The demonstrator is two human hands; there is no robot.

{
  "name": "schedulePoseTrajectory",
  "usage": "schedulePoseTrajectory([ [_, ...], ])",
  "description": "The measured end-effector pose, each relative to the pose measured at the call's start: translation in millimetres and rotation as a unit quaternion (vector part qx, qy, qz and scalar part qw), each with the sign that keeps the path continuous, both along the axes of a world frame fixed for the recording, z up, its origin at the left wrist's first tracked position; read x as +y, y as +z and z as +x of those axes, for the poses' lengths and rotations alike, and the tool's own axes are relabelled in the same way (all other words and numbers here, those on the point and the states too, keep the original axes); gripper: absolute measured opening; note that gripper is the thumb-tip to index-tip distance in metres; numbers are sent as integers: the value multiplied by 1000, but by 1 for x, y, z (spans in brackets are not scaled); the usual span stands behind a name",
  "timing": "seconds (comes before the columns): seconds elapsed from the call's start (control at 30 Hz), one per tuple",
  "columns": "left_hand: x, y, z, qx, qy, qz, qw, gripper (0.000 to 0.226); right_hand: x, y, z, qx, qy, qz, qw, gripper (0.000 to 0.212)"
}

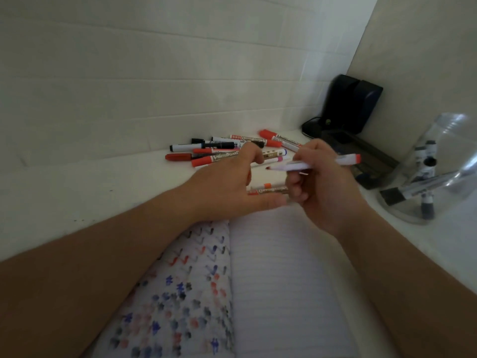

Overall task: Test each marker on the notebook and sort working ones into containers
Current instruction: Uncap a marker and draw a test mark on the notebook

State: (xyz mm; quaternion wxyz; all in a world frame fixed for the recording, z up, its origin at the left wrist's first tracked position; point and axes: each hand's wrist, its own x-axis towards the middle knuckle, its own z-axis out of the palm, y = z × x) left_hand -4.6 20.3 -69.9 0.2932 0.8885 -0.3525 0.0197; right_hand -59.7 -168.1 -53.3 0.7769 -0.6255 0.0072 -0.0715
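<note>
Right hand [326, 182] pinches uncapped red marker [313, 164] above notebook [278, 267], axis near-horizontal, tip pointing left. Left hand [227, 187] curled, fingers loose, grasping nothing visible. Loose markers [222, 148] behind are partly hidden by both hands.

Beyond the grip, toward the right corner: a dark blue-black device [352, 104] upright against the tiled wall [129, 73], standing on the white counter [77, 192], a black cable [311, 125] at its base.
</note>
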Motion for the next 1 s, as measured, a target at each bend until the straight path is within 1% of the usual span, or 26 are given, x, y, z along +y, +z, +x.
schedulePoseTrajectory([
  [0.07,5,-3,2,19,-12,62,998,57,-16,5,-1,20,20,-4,1000,16],
  [0.13,8,-7,5,23,-27,96,995,50,-25,6,-3,40,51,-35,997,18],
  [0.2,8,-9,6,27,-20,96,995,52,-25,1,-2,43,64,-97,992,26],
  [0.27,7,-10,6,28,-11,96,995,55,-19,-4,-2,43,55,-152,986,30],
  [0.37,5,-10,8,18,-6,96,995,54,-8,-12,-1,40,38,-248,967,26],
  [0.4,5,-10,8,17,-10,94,995,51,-5,-14,-1,42,27,-262,964,24],
  [0.53,7,-8,7,48,-27,85,995,42,-2,-20,3,50,-19,-263,963,28],
  [0.67,6,-9,10,39,-10,116,992,55,-4,-19,2,58,-19,-281,958,34],
  [0.77,5,-9,10,35,-1,139,990,59,-4,-19,2,61,-22,-313,947,27],
  [0.87,5,-10,10,46,-1,129,991,53,-5,-18,1,55,-29,-344,937,18],
  [1.0,4,-10,9,71,6,107,992,47,-4,-16,-2,76,-18,-323,943,23],
])
